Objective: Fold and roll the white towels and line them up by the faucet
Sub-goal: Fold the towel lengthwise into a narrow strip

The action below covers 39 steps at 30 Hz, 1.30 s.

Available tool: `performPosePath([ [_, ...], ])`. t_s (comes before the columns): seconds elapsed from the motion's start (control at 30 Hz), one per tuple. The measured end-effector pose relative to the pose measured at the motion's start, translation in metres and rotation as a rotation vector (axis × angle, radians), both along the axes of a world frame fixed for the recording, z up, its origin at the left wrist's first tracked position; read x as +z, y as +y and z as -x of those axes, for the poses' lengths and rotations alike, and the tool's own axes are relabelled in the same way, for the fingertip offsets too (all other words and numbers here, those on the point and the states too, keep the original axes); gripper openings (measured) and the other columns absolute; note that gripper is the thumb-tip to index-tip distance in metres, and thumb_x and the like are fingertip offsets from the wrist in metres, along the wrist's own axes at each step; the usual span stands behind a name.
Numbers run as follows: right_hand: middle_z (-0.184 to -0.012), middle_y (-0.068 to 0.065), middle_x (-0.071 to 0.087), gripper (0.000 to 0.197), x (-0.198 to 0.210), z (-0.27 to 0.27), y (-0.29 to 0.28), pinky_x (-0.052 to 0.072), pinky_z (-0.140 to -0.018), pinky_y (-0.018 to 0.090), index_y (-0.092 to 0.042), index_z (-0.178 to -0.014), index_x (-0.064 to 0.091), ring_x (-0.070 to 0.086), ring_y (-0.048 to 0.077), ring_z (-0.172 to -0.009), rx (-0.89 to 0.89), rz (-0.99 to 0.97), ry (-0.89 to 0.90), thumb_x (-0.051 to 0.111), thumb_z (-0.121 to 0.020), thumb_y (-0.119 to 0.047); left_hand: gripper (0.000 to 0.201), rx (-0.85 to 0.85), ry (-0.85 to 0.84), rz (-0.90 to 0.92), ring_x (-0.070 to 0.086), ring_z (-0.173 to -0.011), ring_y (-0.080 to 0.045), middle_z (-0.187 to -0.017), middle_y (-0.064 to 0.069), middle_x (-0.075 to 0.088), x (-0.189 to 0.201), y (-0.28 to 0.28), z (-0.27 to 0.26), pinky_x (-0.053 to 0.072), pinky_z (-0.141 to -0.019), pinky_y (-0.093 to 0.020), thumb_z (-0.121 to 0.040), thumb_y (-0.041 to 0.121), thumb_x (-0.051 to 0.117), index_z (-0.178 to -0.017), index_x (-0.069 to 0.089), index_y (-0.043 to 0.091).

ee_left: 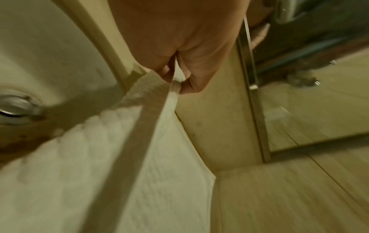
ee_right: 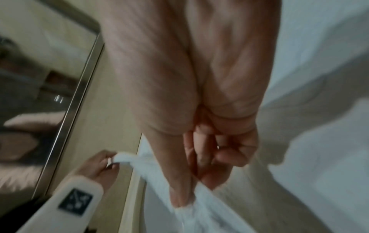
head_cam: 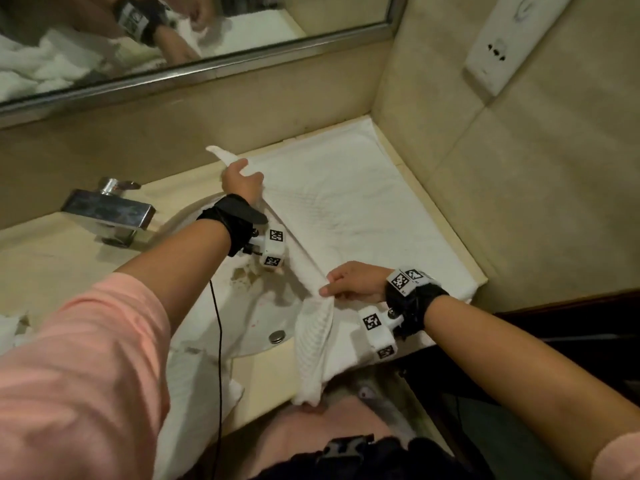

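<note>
A white towel (head_cam: 346, 209) lies spread over the counter to the right of the sink, its left edge lifted. My left hand (head_cam: 242, 181) pinches the towel's far corner near the back wall; the left wrist view shows the thumb and fingers of that left hand (ee_left: 179, 82) closed on the towel's (ee_left: 151, 157) edge. My right hand (head_cam: 349, 282) pinches the same edge nearer to me, and part of the towel hangs over the counter front. The right wrist view has my right hand (ee_right: 191, 193) gripping the white cloth (ee_right: 155, 170). The chrome faucet (head_cam: 110, 209) stands to the left.
The white sink basin (head_cam: 256, 313) with its metal drain (head_cam: 278, 337) lies between my arms. More white towels (head_cam: 10, 330) lie crumpled at the far left and another hangs off the counter front (head_cam: 194, 403). A mirror (head_cam: 194, 39) runs along the back wall. A wall socket (head_cam: 498, 53) is at the right.
</note>
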State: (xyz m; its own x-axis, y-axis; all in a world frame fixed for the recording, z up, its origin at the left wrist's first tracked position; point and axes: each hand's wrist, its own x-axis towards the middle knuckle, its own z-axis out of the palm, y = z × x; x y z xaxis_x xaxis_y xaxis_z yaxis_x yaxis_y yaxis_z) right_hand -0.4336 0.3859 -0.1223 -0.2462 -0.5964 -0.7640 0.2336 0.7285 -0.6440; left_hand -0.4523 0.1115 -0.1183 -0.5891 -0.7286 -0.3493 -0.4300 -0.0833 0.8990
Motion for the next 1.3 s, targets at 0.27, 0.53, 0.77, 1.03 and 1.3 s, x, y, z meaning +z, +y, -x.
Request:
performPosePath([
  [0.27, -0.106, 0.011, 0.057, 0.024, 0.012, 0.008, 0.055, 0.046, -0.092, 0.033, -0.007, -0.104, 0.064, 0.055, 0.018, -0.089, -0.36, 0.045, -0.276, 0.06, -0.091, -0.027, 0.048, -0.122, 0.034, 0.256, 0.04, -0.13, -0.023, -0.144, -0.01, 0.035, 0.023, 0.054, 0.054, 0.033, -0.105, -0.023, -0.09, 0.008, 0.056, -0.136, 0.044, 0.006],
  [0.53, -0.13, 0.009, 0.059, 0.036, 0.029, 0.016, 0.101, 0.041, -0.106, 0.04, -0.009, -0.126, 0.055, 0.056, 0.025, -0.12, -0.652, 0.135, -0.224, 0.037, -0.102, -0.03, 0.05, -0.224, 0.064, 0.312, 0.04, -0.131, -0.02, -0.144, -0.007, 0.037, 0.032, 0.095, 0.102, 0.031, -0.107, -0.021, -0.088, 0.003, 0.052, -0.137, 0.043, 0.007],
  [0.77, -0.12, 0.009, 0.066, 0.046, 0.026, 0.023, 0.132, 0.054, -0.09, 0.033, -0.01, -0.126, 0.055, 0.065, 0.02, -0.106, -0.736, 0.086, -0.007, 0.051, -0.095, -0.045, 0.05, -0.202, 0.013, 0.336, 0.043, -0.13, -0.02, -0.144, -0.007, 0.036, 0.033, 0.127, 0.126, 0.031, -0.107, -0.02, -0.087, -0.001, 0.047, -0.137, 0.044, 0.007],
  [1.03, -0.111, 0.013, 0.07, 0.063, 0.03, 0.047, 0.153, 0.046, -0.097, 0.058, -0.013, -0.111, 0.066, 0.065, 0.036, -0.107, -0.41, -0.136, 0.033, 0.091, -0.058, -0.038, 0.05, -0.254, 0.049, 0.323, 0.041, -0.13, -0.02, -0.145, -0.005, 0.033, 0.031, 0.144, 0.142, 0.029, -0.104, -0.018, -0.088, -0.003, 0.043, -0.137, 0.042, 0.006],
  [1.3, -0.114, 0.004, 0.07, 0.101, 0.046, 0.093, 0.157, 0.05, -0.096, 0.046, -0.019, -0.123, 0.058, 0.067, 0.026, -0.104, -0.418, -0.412, 0.157, 0.081, -0.042, -0.075, 0.048, -0.285, 0.089, 0.358, 0.045, -0.127, -0.022, -0.144, -0.008, 0.033, 0.034, 0.14, 0.175, 0.032, -0.103, -0.02, -0.089, 0.001, 0.048, -0.137, 0.042, 0.005],
])
